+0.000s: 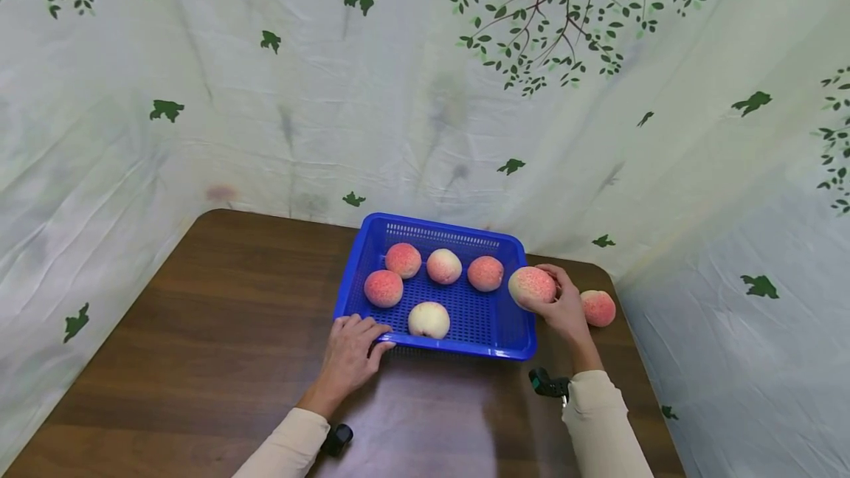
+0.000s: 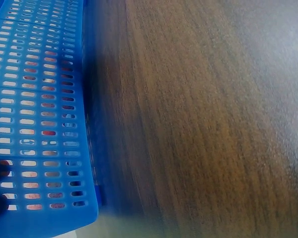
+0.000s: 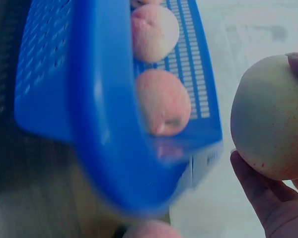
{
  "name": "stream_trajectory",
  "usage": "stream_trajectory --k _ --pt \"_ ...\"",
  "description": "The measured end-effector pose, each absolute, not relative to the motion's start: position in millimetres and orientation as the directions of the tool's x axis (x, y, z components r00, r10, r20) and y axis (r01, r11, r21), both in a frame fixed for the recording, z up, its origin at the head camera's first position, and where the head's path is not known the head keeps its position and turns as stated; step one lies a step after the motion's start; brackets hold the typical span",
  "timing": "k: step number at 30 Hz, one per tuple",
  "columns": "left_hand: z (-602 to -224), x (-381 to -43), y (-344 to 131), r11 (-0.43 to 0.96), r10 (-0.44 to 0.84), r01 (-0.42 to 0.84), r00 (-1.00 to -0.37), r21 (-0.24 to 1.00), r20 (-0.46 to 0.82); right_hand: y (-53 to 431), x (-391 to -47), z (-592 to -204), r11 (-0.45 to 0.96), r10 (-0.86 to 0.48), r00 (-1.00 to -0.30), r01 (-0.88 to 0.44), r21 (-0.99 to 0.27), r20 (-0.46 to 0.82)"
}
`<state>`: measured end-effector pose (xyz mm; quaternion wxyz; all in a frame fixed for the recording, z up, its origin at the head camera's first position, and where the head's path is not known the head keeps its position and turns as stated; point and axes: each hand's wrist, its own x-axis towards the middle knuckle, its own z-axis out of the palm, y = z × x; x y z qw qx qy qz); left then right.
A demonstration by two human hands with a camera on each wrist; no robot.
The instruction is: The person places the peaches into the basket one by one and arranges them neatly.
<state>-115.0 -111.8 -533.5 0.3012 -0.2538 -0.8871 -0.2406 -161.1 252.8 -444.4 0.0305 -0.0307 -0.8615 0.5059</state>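
Observation:
My right hand [image 1: 563, 308] grips a pink-and-cream peach [image 1: 532, 286] at the right rim of the blue plastic basket [image 1: 438, 347]. In the right wrist view, that peach [image 3: 270, 116] sits between thumb and fingers, its pale side showing. My left hand [image 1: 352, 352] holds the basket's front left corner, fingers over the rim and thumb along the front. Several peaches lie in the basket, among them a pale one [image 1: 429, 320] near the front and a pink one [image 1: 485, 274] toward the right. The left wrist view shows the basket's slotted wall [image 2: 39, 114] close up.
Another peach [image 1: 598, 308] lies on the brown wooden table [image 1: 219, 330], right of the basket and partly behind my right hand. A pale cloth [image 1: 398, 94] printed with leaves hangs behind the table and along its sides.

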Motion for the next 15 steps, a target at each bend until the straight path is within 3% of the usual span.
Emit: stream_trajectory --k 12,15 --pt "-535.0 -115.0 -112.1 0.757 0.305 0.592 -0.694 0.276 0.652 199.2 -179.3 -424.2 0.488 -0.07 -0.997 -0.025 -0.872 -0.011" --pt "-535.3 -115.4 -112.0 0.757 0.305 0.594 -0.69 0.272 0.656 192.7 -187.2 -434.7 0.523 -0.082 -0.997 -0.032 -0.852 -0.013"
